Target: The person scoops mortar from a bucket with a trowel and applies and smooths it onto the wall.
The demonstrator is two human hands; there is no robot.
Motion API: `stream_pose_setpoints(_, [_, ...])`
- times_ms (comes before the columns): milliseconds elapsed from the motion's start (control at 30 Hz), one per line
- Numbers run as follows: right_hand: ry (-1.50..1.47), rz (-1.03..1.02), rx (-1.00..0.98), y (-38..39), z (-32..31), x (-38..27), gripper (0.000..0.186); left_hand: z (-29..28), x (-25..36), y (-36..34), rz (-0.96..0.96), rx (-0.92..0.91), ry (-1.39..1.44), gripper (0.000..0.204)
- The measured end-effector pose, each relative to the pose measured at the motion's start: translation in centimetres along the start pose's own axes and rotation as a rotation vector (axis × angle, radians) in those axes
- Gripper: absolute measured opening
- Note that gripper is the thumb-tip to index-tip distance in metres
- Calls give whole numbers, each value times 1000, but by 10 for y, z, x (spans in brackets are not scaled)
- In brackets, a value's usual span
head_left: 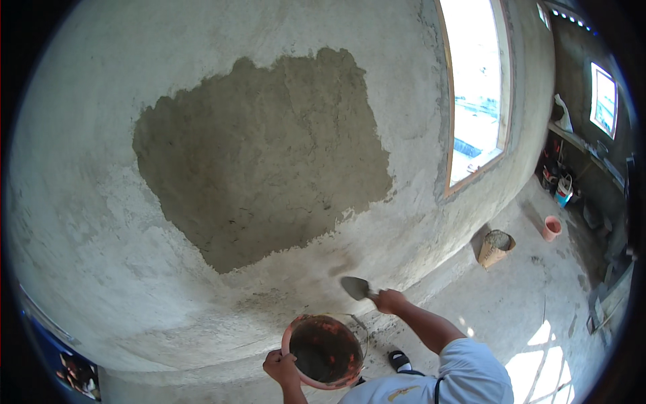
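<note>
My left hand [279, 367] grips the left rim of a reddish bucket [290, 337], whose dark inside holds some grey material low down. My right hand [389, 301] is closed on the handle of a trowel [354, 288], its grey blade held to the upper right of the bucket, in front of the pale wall [101, 202]. A large, ragged-edged patch of darker grey plaster [262, 155] covers the wall above both hands. A wire bucket handle hangs at the bucket's right side.
A window opening [474, 87] is at upper right. Along the floor on the right stand a paper sack of grey material [493, 257] and a small pink bucket [552, 230]. A shelf [572, 140] with clutter beneath lines the far right wall. My sandalled foot [398, 360] shows below.
</note>
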State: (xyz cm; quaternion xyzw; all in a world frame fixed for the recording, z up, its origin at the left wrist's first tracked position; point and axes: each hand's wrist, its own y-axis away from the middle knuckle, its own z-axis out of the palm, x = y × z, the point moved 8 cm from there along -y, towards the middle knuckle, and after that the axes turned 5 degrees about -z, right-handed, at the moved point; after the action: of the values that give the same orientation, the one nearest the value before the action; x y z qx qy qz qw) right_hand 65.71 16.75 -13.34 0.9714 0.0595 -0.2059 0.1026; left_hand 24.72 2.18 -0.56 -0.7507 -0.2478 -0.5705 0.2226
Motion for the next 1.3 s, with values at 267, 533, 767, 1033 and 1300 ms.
stream_pose_setpoints(267, [-72,912,-257,345,218,237,40,1,1,-2,-5,-41,8,16])
stream_pose_setpoints(533, [-65,1174,-328,516,227,212,36,33,-10,2,82,-141,-122,7])
stream_pose_setpoints(767, [-631,956,234,385,207,236,39,76,17,22,28,-135,-149,9])
stream_pose_setpoints(1033, [-938,406,170,181,69,164,23,92,37,48,-15,49,54,6])
stream_pose_setpoints(1300, [-386,-463,374,8,-139,-15,34,72,38,100,-64,243,142,7])
